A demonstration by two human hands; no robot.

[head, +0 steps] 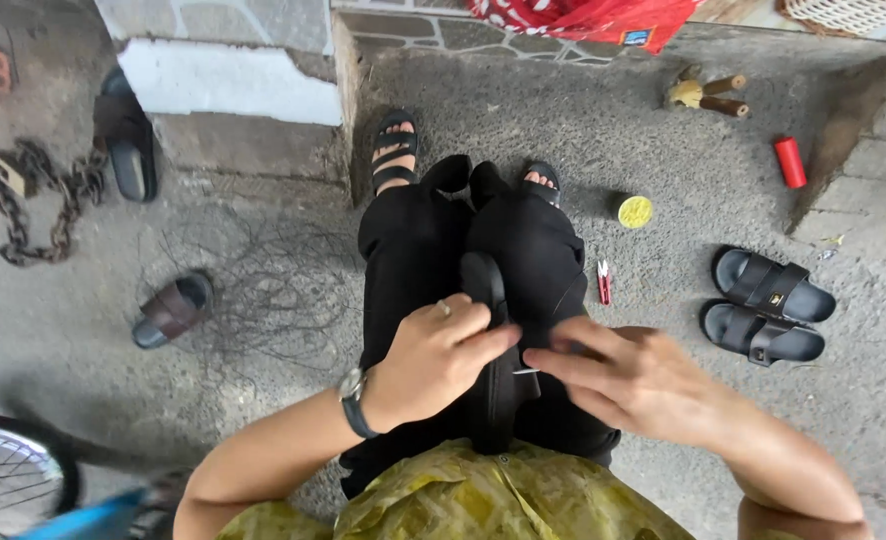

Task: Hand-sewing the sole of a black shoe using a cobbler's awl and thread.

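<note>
From the head camera, one black sandal [490,340] lies lengthwise on the person's lap, between the knees, its toe end pointing away from the body. The left hand [433,358] rests on the sandal's left edge with its fingers [483,345] curled loosely over it, gripping the side; a ring sits on one finger and one wristwatch [353,400] on the wrist. The right hand [638,380] comes in from the other side, its fingers [553,358] pinched close together at the sandal's strap; whether they hold something small there is too fine to tell.

On the concrete ground around the seated person: two black slide sandals [768,305] side by side on the right, one brown slipper [171,310] on the left, and one dark slipper [128,140] by the step. One small red clipper [604,283] lies near the right knee, with one yellow round lid [635,211] beyond it and one red cylinder [790,162] farther off. One rusty chain [33,195] lies at the far left.
</note>
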